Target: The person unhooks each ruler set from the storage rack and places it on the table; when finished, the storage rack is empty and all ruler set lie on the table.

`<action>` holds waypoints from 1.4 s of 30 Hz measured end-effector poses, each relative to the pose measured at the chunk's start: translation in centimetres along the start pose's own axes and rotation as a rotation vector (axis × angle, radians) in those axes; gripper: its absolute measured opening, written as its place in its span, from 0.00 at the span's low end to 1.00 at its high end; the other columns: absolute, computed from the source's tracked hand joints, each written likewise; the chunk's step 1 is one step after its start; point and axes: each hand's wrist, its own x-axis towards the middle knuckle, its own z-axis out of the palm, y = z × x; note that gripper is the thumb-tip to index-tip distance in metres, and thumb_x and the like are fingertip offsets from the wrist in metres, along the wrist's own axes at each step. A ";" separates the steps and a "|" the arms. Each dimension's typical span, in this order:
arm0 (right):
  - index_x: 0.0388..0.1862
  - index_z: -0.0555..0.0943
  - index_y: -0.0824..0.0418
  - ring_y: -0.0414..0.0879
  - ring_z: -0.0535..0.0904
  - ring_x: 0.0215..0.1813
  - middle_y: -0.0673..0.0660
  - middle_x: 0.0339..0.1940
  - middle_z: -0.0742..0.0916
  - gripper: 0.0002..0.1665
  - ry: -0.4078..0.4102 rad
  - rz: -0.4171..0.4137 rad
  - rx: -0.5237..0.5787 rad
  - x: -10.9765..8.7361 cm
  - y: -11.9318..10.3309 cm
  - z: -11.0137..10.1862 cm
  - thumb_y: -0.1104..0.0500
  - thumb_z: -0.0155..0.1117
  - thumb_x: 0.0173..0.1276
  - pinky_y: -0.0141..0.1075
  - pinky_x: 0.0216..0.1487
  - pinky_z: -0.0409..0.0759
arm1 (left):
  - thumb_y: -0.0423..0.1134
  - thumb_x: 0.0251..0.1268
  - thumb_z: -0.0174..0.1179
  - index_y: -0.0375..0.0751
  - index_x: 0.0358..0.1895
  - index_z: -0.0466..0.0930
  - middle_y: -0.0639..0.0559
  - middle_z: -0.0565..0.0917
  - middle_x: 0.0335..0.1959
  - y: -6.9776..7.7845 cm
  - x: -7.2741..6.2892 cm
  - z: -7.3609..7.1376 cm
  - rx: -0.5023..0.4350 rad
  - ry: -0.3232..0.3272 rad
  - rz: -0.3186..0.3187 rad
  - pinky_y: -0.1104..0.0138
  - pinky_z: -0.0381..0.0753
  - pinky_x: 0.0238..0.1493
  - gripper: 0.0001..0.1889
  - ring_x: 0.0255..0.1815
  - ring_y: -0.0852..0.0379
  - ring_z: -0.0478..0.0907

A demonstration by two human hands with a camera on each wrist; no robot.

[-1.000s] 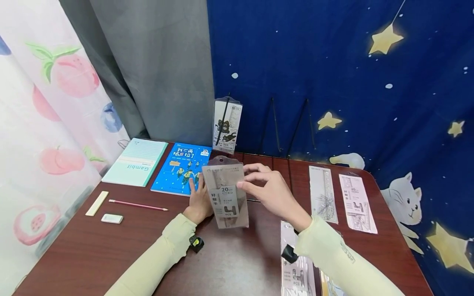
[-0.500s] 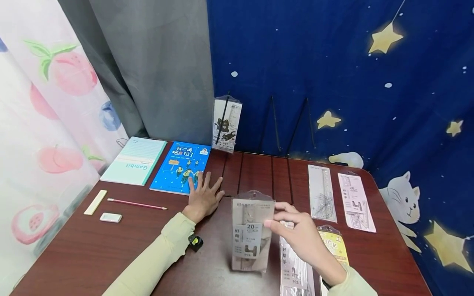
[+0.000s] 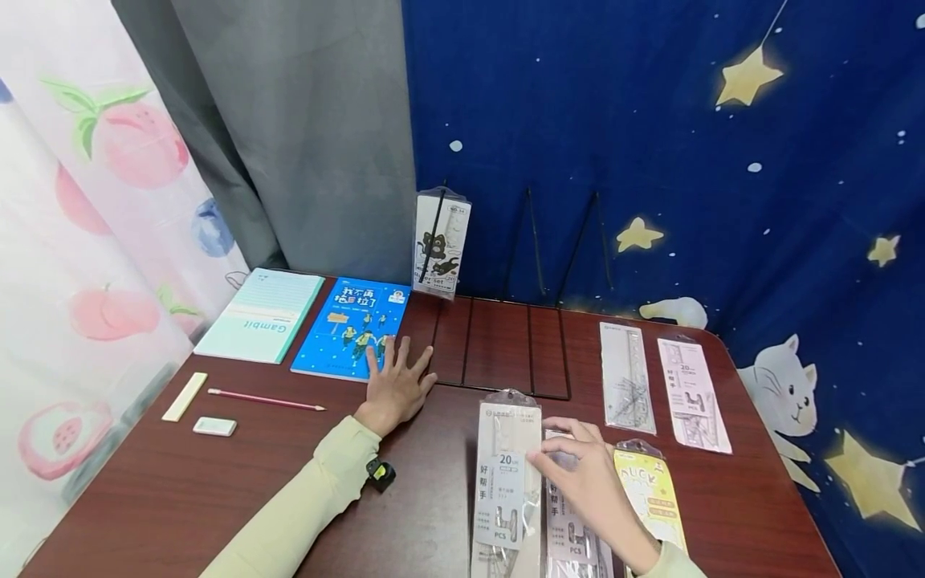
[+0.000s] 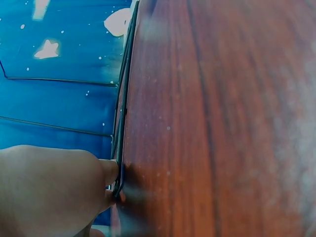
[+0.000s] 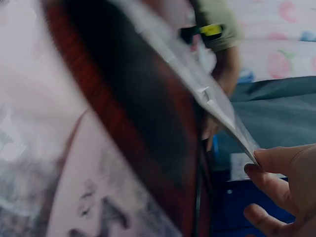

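Note:
My right hand (image 3: 596, 486) pinches the right edge of a clear-sleeved ruler set (image 3: 497, 437) with a grey label, between thumb and fingers. In the right wrist view that ruler set (image 5: 217, 106) is seen edge-on, its side at the fingertips. It overlaps a pink ruler set (image 3: 567, 554) lying on the table. My left hand (image 3: 396, 389) rests with fingers spread at the front left corner of a black wire rack (image 3: 506, 391), by the blue book (image 3: 343, 329). One ruler set (image 3: 442, 241) with a bear drawing hangs on the rack's left hook.
A yellow packet (image 3: 654, 498) lies right of my right hand. Farther right lie a grey ruler set (image 3: 627, 377) and a pink-labelled one (image 3: 694, 393). At left are a notebook (image 3: 260, 317), a pencil (image 3: 267, 399), an eraser (image 3: 214, 426) and a cream strip (image 3: 185, 396).
My right hand has brought the ruler set from beside my left hand down and right toward the table's near side. The left hand has stayed in place, fingers spread.

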 end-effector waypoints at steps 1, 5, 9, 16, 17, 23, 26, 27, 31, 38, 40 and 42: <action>0.27 0.90 0.42 0.51 0.76 0.62 0.50 0.55 0.89 0.07 0.024 -0.034 -0.035 0.1 0.4 0.4 0.54 0.82 0.57 0.46 0.57 0.64 | 0.58 0.84 0.42 0.57 0.84 0.56 0.35 0.55 0.84 0.0 0.0 0.0 0.002 0.003 0.001 0.29 0.44 0.78 0.31 0.85 0.29 0.45; 0.27 0.91 0.45 0.54 0.75 0.61 0.55 0.56 0.89 0.08 0.066 -0.084 -0.172 0.3 1.7 2.0 0.55 0.85 0.52 0.47 0.53 0.57 | 0.58 0.84 0.41 0.58 0.84 0.56 0.35 0.56 0.83 -0.1 0.0 0.1 0.024 0.012 0.004 0.29 0.45 0.78 0.31 0.85 0.29 0.46; 0.24 0.90 0.47 0.56 0.75 0.61 0.56 0.57 0.89 0.08 0.067 -0.087 -0.280 0.5 2.4 3.0 0.54 0.85 0.51 0.52 0.55 0.58 | 0.58 0.84 0.41 0.57 0.84 0.56 0.35 0.56 0.84 0.0 0.0 0.0 0.017 0.010 0.001 0.29 0.45 0.79 0.31 0.85 0.29 0.46; 0.22 0.90 0.49 0.58 0.76 0.61 0.57 0.57 0.89 0.10 0.071 -0.091 -0.385 0.4 2.9 3.6 0.50 0.86 0.48 0.58 0.57 0.59 | 0.58 0.84 0.43 0.55 0.84 0.56 0.34 0.55 0.84 0.2 -0.2 -0.4 -0.004 -0.004 0.002 0.29 0.43 0.79 0.32 0.85 0.29 0.44; 0.22 0.90 0.49 0.58 0.76 0.61 0.57 0.57 0.89 0.10 0.071 -0.093 -0.400 0.3 2.9 3.6 0.50 0.86 0.48 0.58 0.57 0.60 | 0.58 0.84 0.43 0.56 0.84 0.56 0.34 0.55 0.84 0.2 -0.2 -0.4 -0.002 -0.004 0.002 0.29 0.43 0.79 0.32 0.85 0.29 0.44; 0.21 0.89 0.48 0.59 0.75 0.63 0.58 0.57 0.88 0.11 0.061 -0.109 -0.498 0.2 2.7 3.4 0.47 0.85 0.51 0.60 0.58 0.60 | 0.57 0.83 0.45 0.55 0.83 0.58 0.34 0.57 0.83 0.2 -0.4 -0.6 0.006 0.008 -0.003 0.29 0.46 0.79 0.31 0.85 0.29 0.47; 0.24 0.89 0.48 0.59 0.74 0.65 0.59 0.59 0.87 0.12 0.023 -0.082 -0.504 0.8 2.1 2.1 0.45 0.83 0.55 0.58 0.59 0.60 | 0.57 0.83 0.45 0.55 0.82 0.60 0.34 0.58 0.83 0.2 -0.4 -0.7 -0.006 0.015 -0.002 0.30 0.46 0.79 0.30 0.85 0.29 0.48; 0.26 0.89 0.48 0.59 0.74 0.65 0.59 0.60 0.86 0.12 0.010 -0.072 -0.496 1.3 2.0 1.5 0.45 0.82 0.56 0.58 0.60 0.60 | 0.57 0.83 0.44 0.55 0.83 0.59 0.34 0.57 0.83 0.2 -0.4 -0.7 -0.007 0.008 -0.003 0.30 0.45 0.79 0.31 0.85 0.29 0.47; 0.44 0.91 0.57 0.63 0.73 0.68 0.64 0.65 0.83 0.17 -0.034 -0.054 -0.421 5.4 3.1 -1.6 0.48 0.78 0.63 0.62 0.65 0.62 | 0.57 0.83 0.44 0.55 0.83 0.58 0.34 0.56 0.83 -0.1 -0.4 -0.7 -0.015 0.008 -0.011 0.30 0.44 0.79 0.31 0.85 0.29 0.47; 0.79 0.66 0.67 0.71 0.57 0.81 0.70 0.82 0.65 0.53 -0.331 -0.070 -0.463 12.2 8.8 -3.1 0.38 0.72 0.67 0.72 0.75 0.55 | 0.57 0.84 0.42 0.55 0.84 0.57 0.34 0.56 0.83 -0.3 -0.3 -0.1 -0.004 0.006 -0.005 0.29 0.44 0.79 0.31 0.85 0.29 0.46; 0.81 0.63 0.66 0.72 0.55 0.82 0.70 0.83 0.62 0.58 -0.381 -0.059 -0.466 13.1 9.8 -2.9 0.34 0.72 0.65 0.72 0.76 0.53 | 0.57 0.84 0.41 0.55 0.84 0.56 0.34 0.56 0.84 -0.2 -0.2 0.0 -0.010 0.004 0.000 0.29 0.44 0.79 0.31 0.85 0.29 0.46; 0.82 0.62 0.65 0.71 0.54 0.83 0.69 0.84 0.61 0.61 -0.401 -0.042 -0.468 13.6 10.3 -2.6 0.32 0.73 0.62 0.73 0.76 0.51 | 0.57 0.84 0.42 0.55 0.83 0.58 0.34 0.57 0.83 -0.1 -0.3 -0.1 -0.015 0.010 0.001 0.29 0.44 0.78 0.31 0.85 0.29 0.46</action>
